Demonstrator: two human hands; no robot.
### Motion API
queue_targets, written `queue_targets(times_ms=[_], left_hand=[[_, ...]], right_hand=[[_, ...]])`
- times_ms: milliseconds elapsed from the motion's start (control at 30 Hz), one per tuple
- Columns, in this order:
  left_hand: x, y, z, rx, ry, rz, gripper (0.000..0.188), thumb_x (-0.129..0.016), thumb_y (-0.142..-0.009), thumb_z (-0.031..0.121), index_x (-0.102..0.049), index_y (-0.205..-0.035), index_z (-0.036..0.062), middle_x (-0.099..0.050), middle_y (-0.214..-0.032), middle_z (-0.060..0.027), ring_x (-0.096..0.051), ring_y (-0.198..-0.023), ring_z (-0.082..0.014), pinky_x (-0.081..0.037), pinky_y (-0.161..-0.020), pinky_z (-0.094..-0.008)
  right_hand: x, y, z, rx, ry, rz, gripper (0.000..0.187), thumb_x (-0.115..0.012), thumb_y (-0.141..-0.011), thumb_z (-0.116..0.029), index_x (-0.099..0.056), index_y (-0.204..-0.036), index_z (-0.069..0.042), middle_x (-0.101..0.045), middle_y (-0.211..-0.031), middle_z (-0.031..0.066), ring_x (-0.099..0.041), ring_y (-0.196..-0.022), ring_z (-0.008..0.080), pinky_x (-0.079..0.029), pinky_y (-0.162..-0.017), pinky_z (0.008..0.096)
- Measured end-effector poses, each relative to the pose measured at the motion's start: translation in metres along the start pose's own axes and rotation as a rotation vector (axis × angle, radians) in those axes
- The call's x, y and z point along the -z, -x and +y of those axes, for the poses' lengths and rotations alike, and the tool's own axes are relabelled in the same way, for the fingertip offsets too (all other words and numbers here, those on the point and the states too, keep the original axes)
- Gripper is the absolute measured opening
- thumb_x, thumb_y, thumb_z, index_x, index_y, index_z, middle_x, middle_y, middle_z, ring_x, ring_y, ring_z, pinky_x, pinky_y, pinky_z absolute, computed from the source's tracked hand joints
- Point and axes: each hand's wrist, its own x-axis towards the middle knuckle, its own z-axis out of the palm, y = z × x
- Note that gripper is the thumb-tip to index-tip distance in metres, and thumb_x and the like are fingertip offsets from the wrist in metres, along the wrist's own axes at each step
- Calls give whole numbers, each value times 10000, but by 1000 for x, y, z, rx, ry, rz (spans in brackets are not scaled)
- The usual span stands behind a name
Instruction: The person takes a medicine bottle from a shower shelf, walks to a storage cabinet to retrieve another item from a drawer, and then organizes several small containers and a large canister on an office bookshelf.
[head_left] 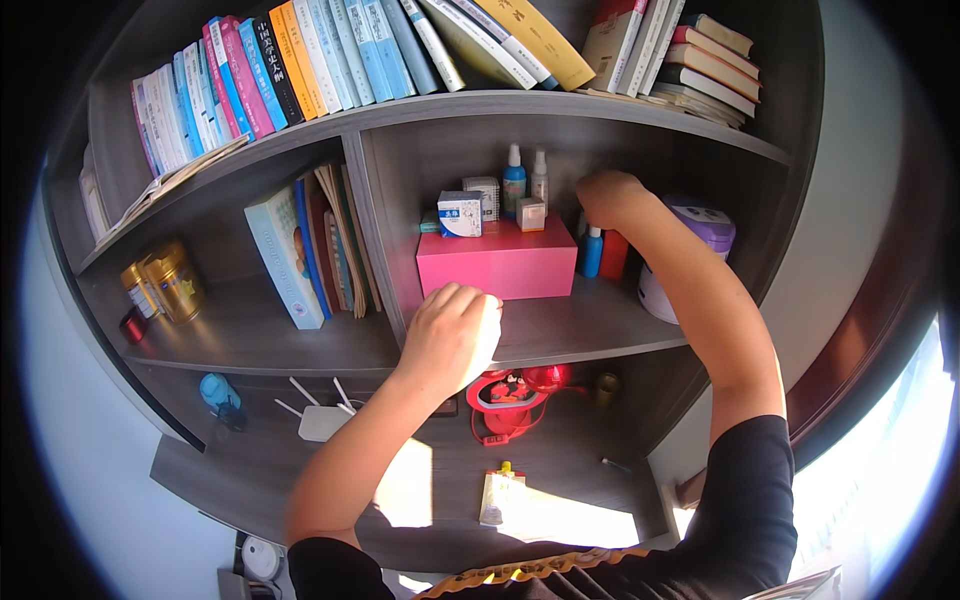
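Observation:
My left hand (452, 335) is closed, its fingers curled in, at the front of a pink box (497, 272) on the middle shelf. What it holds, if anything, is hidden. Farther back and to the right, my right hand (612, 200) bends downward over the box's right end, its fingers curled and mostly out of sight. Below it stand a blue bottle (592, 254) and a red box (613, 256). On top of the pink box sit a blue spray bottle (514, 182), a clear spray bottle (540, 178) and small cartons, including a white-and-blue carton (461, 214).
A purple-and-white container (700, 228) stands by my right forearm. An upright divider (378, 230) borders the compartment on the left. Books (375, 50) line the shelf above. Below are a white router (322, 423), a red device (505, 405) and a tagged packet (502, 497).

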Motion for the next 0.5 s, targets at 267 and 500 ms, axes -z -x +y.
queue_targets(times_ms=[267,500], left_hand=[[-41,12,3,39,186,-9,71,-667,-800,58,-726,-834,42,-697,-835,-112,-644,-828,-301,-534,-774,-408],[-43,18,0,9,236,60,61,-670,-750,67,-702,-789,31,-689,-795,-122,-646,-792,-305,-540,-733,-413]], right_hand=[[-62,-13,23,-95,-117,0,705,-821,-728,-422,-638,-1277,-19,-651,-1282,184,-642,-1181,332,-554,-944,438],[-69,-11,10,-243,-192,48,732,-787,-772,-412,-521,-1343,-38,-600,-1307,241,-613,-1203,384,-531,-971,468]])
